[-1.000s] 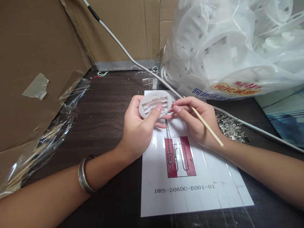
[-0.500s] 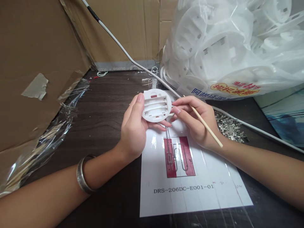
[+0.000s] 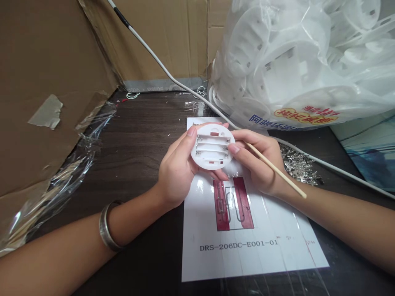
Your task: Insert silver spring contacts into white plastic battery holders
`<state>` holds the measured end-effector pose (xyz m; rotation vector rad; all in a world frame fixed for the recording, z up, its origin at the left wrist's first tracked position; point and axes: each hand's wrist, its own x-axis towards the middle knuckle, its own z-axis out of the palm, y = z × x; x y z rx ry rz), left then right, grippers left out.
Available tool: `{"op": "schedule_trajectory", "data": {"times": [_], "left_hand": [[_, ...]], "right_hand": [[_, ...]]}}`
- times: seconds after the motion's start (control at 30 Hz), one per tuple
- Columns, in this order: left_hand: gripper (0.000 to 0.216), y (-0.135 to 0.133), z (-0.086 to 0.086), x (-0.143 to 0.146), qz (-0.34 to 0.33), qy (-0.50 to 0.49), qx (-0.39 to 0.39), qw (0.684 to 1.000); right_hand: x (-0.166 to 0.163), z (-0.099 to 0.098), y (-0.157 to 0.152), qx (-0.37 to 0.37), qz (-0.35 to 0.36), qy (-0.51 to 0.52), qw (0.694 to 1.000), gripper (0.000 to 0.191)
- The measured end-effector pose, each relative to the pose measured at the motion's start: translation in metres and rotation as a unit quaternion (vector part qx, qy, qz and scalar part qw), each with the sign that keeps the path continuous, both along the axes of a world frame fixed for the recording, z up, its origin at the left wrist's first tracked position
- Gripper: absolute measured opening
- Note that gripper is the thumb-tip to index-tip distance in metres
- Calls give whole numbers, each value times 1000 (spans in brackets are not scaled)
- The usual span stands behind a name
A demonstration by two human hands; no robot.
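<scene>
My left hand (image 3: 179, 170) grips a round white plastic battery holder (image 3: 212, 147) by its left side, thumb on the rim and fingers behind. The holder faces me, with three slots and small metal springs and contacts at the slot ends. My right hand (image 3: 257, 160) has a thin wooden chopstick (image 3: 277, 174) tucked across it, its blunt end sticking out over the wrist. The right thumb tip presses on the holder's right side, by a contact. Whatever lies behind the holder is hidden.
Under my hands lies a printed sheet (image 3: 247, 259). A heap of small metal contacts (image 3: 298, 164) is beside my right wrist. A clear bag (image 3: 296, 78) of white holders stands behind. A white cable (image 3: 154, 57) crosses the table; cardboard (image 3: 46, 135) walls the left.
The battery holder has moved right and slightly down with my left hand, nearer my right hand. My right thumb has come onto its right side. The chopstick has shifted right and down.
</scene>
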<state>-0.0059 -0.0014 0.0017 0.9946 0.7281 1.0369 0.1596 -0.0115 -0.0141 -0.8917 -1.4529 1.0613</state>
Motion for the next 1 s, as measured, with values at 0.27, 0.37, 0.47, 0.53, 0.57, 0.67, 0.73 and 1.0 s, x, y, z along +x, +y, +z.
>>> {"op": "schedule_trajectory", "data": {"times": [0.27, 0.37, 0.47, 0.53, 0.57, 0.67, 0.73, 1.0], "left_hand": [[49, 0, 1, 2, 3, -8, -12, 1000], [51, -1, 0, 0, 4, 2, 10, 1000], [50, -4, -2, -1, 4, 8, 46, 999], [48, -6, -3, -2, 6, 16, 71, 997], [48, -6, -4, -2, 9, 21, 82, 996], [45, -8, -3, -3, 7, 32, 100, 994], [43, -8, -2, -3, -1, 24, 106, 994], [33, -6, -3, -2, -10, -7, 127, 992]], "right_hand": [[-1, 0, -2, 13, -12, 26, 999, 14], [-1, 3, 0, -1, -1, 30, 1000, 17], [-1, 5, 1, -2, 9, 29, 1000, 20], [0, 6, 1, -1, 14, 18, 1000, 22], [0, 6, 1, -1, 16, 10, 1000, 23], [1, 7, 1, 3, 28, -18, 999, 25], [3, 8, 1, 6, 37, -34, 999, 25], [2, 4, 4, -3, 40, -47, 998, 22]]}}
